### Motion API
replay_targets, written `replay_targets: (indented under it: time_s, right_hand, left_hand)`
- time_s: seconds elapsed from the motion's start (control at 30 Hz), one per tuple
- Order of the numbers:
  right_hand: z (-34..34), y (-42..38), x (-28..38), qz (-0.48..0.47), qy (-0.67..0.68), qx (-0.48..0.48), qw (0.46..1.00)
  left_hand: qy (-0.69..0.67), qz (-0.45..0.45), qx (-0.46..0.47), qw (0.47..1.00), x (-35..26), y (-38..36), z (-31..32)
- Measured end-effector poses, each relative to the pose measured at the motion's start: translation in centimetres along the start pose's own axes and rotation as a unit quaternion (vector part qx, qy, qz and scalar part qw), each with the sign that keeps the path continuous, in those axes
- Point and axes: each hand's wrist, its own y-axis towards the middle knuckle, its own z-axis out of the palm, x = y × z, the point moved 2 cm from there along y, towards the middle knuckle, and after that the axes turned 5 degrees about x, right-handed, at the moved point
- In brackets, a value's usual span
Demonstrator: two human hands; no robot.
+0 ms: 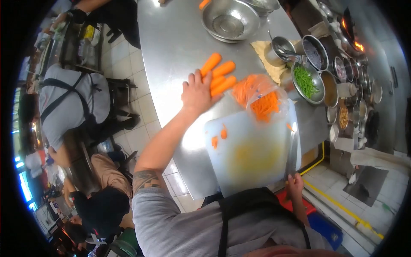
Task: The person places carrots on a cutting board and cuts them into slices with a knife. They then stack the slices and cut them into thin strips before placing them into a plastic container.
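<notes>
My left hand [197, 92] lies over the near ends of several whole peeled carrots [223, 68], its fingers and thumb around them on the steel table. A plastic bag [280, 100] with shredded carrot [264, 106] rests just right of them, at the far edge of the white cutting board [244, 171]. Low at the right, my right hand [294, 183] is closed around the handle of a knife [293, 147]. The blade points away from me along the board's right side. Small carrot pieces [215, 142] lie on the board's left part, beside a yellow-orange stain.
Metal bowls [231, 21] stand at the table's far end. To the right are a bowl of chopped greens [306, 83], a steel pot [280, 47] on a cloth [265, 58], and several containers. Flames [358, 46] show far right. Other people [75, 96] are at the left.
</notes>
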Motion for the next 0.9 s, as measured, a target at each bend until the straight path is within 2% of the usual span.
replay_targets:
  time_s: [0.13, 0.17, 0.2, 0.23, 0.3, 0.37, 0.47, 0.53, 0.6, 0.7, 0.83, 0.9]
  right_hand:
    - [-0.9, 0.0, 1.4, -0.003, -0.022, 0.012, 1.0]
    - [-1.0, -0.2, 1.4, -0.011, -0.025, -0.001, 1.0]
    - [-1.1, -0.6, 1.5, -0.016, -0.028, -0.014, 0.999]
    - [-1.0, -1.1, 2.0, 0.046, 0.021, -0.021, 0.999]
    - [-1.0, -1.5, 2.1, 0.051, 0.026, -0.019, 0.998]
    - [-0.6, -1.9, 1.9, 0.056, 0.038, -0.019, 0.998]
    - [-0.1, -2.8, 2.5, 0.072, 0.035, -0.033, 0.996]
    - [0.5, -3.7, 3.4, 0.091, -0.002, -0.048, 0.995]
    - [0.8, -4.7, 3.7, 0.111, 0.014, -0.062, 0.992]
    - [1.8, -4.8, 5.8, 0.135, -0.035, -0.057, 0.989]
    - [1.2, -5.3, 5.9, 0.124, -0.103, -0.042, 0.986]
    - [0.5, -5.1, 8.4, -0.016, -0.262, 0.019, 0.965]
  left_hand:
    - [-0.022, 0.033, -0.034, 0.999, 0.0, 1.4, -1.0]
    - [-0.039, 0.037, -0.092, 0.994, 1.4, 3.3, -1.8]
    - [-0.16, 0.002, -0.077, 0.984, 3.3, 6.0, -3.5]
    - [-0.28, -0.034, -0.061, 0.958, 5.5, 9.3, -4.9]
    - [-0.381, -0.067, -0.15, 0.91, 10.2, 17.4, -4.1]
    - [-0.343, -0.027, -0.271, 0.899, 12.9, 24.2, -1.8]
    - [-0.373, -0.087, -0.316, 0.868, 13.0, 31.0, 0.5]
    - [-0.347, -0.078, -0.362, 0.862, 12.6, 34.7, 1.4]
    - [-0.228, -0.072, -0.395, 0.887, 14.2, 38.5, 2.2]
    - [-0.14, -0.139, -0.294, 0.935, 11.3, 36.9, -0.6]
    - [-0.153, -0.178, -0.24, 0.942, 11.8, 37.1, -1.4]
    - [-0.184, -0.18, -0.234, 0.938, 12.3, 36.6, -1.4]
